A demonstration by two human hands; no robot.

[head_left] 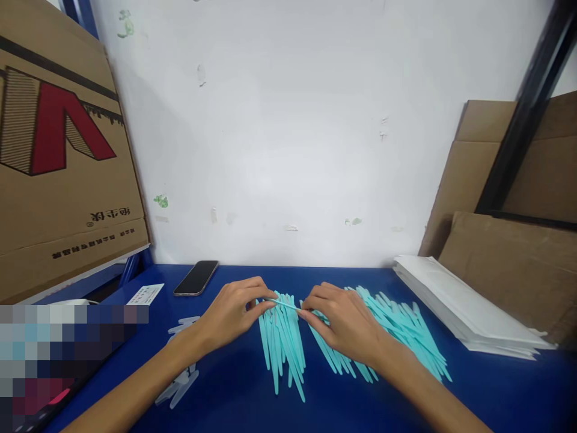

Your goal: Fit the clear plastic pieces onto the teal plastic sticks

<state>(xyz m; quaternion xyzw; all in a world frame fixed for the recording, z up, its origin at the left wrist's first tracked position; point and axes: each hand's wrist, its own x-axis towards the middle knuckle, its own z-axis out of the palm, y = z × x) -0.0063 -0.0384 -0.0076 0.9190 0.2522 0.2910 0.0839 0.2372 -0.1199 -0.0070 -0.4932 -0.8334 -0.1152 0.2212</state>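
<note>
A slim turquoise plastic stick [287, 304] is stretched between my two hands, slightly tilted, above a pile of similar sticks. My left hand [238, 307] pinches its left end between thumb and fingers. At the other end, my right hand [336, 313] grips it the same way. Beneath them lies the middle pile of turquoise sticks [283, 349], their tapered ends pointing toward me. A second turquoise pile [406, 328] spreads to the right, partly hidden by my right hand and forearm. Several pale translucent pieces [184, 385] lie to the left, partly covered by my left forearm.
A phone [197, 278] and a printed card [146, 294] lie on the blue table [234, 403] at the back left. White flat packets [469, 313] are stacked at right. Cardboard boxes [67, 198] flank the left; cardboard sheets [514, 270] stand right. A white wall closes the back.
</note>
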